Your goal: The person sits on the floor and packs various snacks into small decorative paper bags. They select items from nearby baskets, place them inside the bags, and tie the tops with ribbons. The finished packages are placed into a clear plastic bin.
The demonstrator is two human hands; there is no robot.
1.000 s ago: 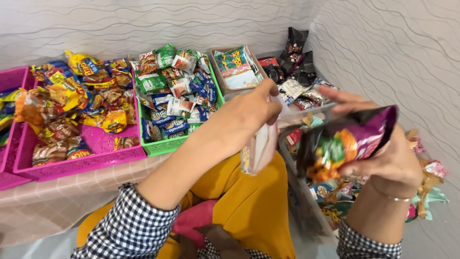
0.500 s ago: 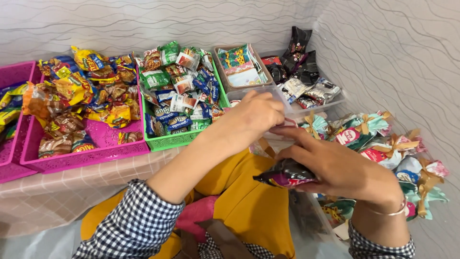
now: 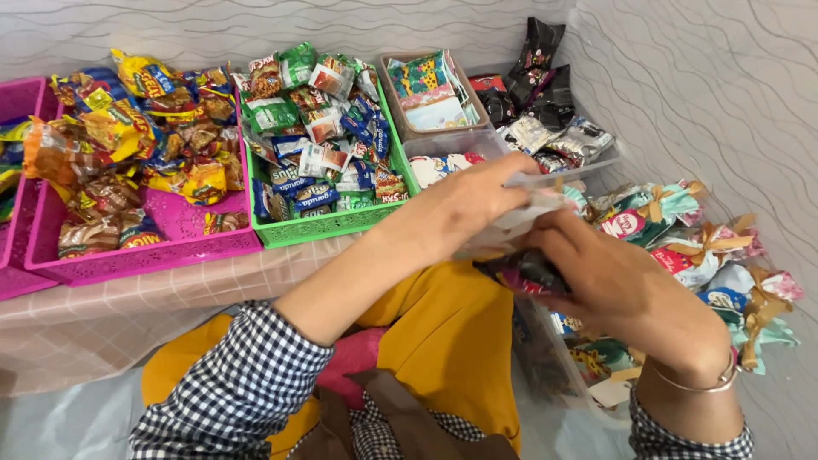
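Seen from above, the person wears a long-sleeved shirt in a small black-and-white gingham check, its cuffs pushed up so that the left sleeve [image 3: 234, 388] ends short of the elbow and the right sleeve [image 3: 686, 439] shows only as a narrow band at the lower edge. A thin silver-coloured bangle [image 3: 694, 383] circles the right wrist. Both the left hand [image 3: 464, 204] and the right hand [image 3: 596, 273] are bare, without rings that can be made out. Mustard-yellow trousers [image 3: 443, 341] cover the lap, and a fold of pink cloth [image 3: 358, 362] and brown fabric [image 3: 375, 422] lies over them near the waist.
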